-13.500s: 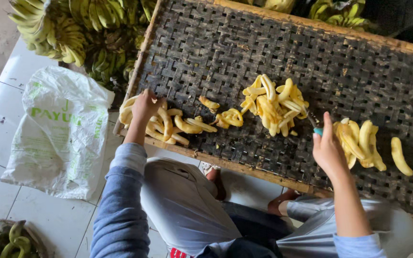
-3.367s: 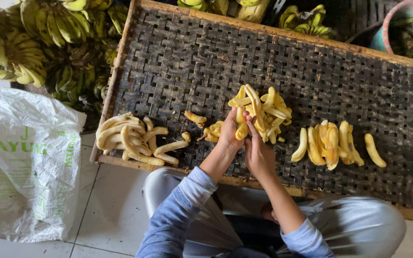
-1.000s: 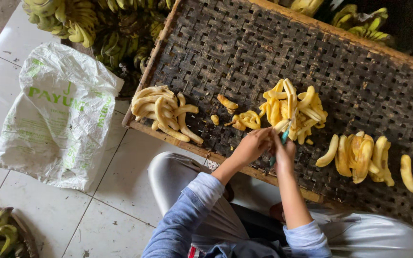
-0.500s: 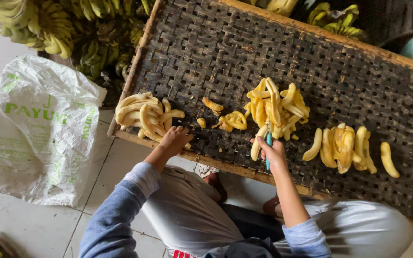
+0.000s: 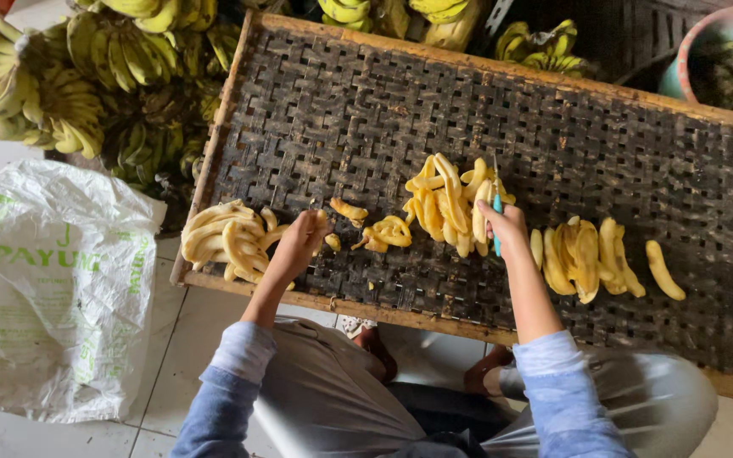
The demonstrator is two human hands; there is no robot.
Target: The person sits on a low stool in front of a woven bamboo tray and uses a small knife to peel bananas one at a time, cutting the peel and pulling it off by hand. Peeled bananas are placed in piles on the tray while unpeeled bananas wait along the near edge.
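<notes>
Bananas, peeled, lie in loose heaps across the dark woven tray [image 5: 553, 127], and your hands sit at two of them. Your right hand [image 5: 506, 227] is curled tight round a small teal-handled knife [image 5: 496, 216], its blade pointing up toward twelve o'clock into the middle heap [image 5: 447, 199]. Your left hand [image 5: 299, 242] rests at the right edge of the pale heap [image 5: 226, 237] at nine o'clock on the tray; its fingers are bent over a small piece, but whether they grip it I cannot tell. Small cut bits [image 5: 383, 233] lie between your hands, and a third heap [image 5: 583, 259] sits at three o'clock of the knife.

Mind the blade: it stands in among slippery fruit, so a slip could bring it onto your fingers. The pale heap lies close to the tray's wooden rim [image 5: 214, 153], and a nudge could roll pieces onto the tiled floor [image 5: 188, 339] by the white plastic sack [image 5: 53, 280].
</notes>
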